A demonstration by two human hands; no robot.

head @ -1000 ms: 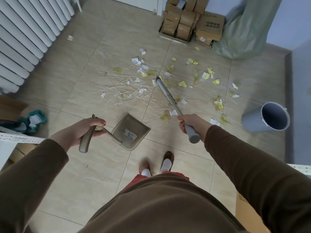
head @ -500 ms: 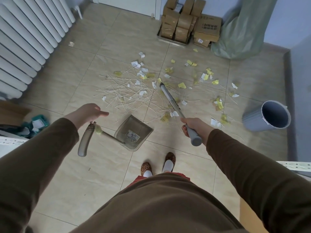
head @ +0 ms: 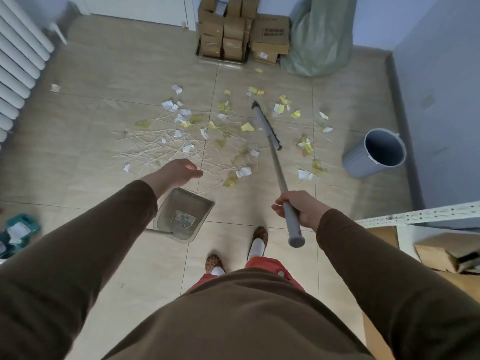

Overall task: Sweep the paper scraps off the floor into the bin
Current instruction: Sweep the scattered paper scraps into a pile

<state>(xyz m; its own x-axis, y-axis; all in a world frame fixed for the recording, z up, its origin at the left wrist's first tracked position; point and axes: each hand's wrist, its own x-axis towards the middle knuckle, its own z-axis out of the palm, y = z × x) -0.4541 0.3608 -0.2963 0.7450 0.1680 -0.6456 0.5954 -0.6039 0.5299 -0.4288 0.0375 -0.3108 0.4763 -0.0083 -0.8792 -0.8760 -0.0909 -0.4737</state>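
Observation:
White and yellow paper scraps (head: 246, 126) lie scattered over the tiled floor among thin pale sticks (head: 155, 148). My right hand (head: 298, 210) grips the grey broom handle (head: 279, 175); the broom head (head: 266, 124) rests among the scraps. A translucent dustpan (head: 184, 214) stands on the floor in front of my feet, its long handle hidden under my left sleeve. My left hand (head: 176, 172) hovers above the dustpan with relaxed fingers and holds nothing. The grey bin (head: 374, 157) stands at the right, tipped toward me, its mouth showing.
Stacked cardboard boxes (head: 241, 32) and a green sack (head: 319, 37) stand against the far wall. A white radiator (head: 18, 63) runs along the left. A white metal shelf (head: 420, 216) with boxes is at my right. Teal items (head: 18, 232) lie at the left edge.
My left hand let go of the dustpan handle and moved forward above the pan. My right hand swung the broom head to the right, further into the scraps.

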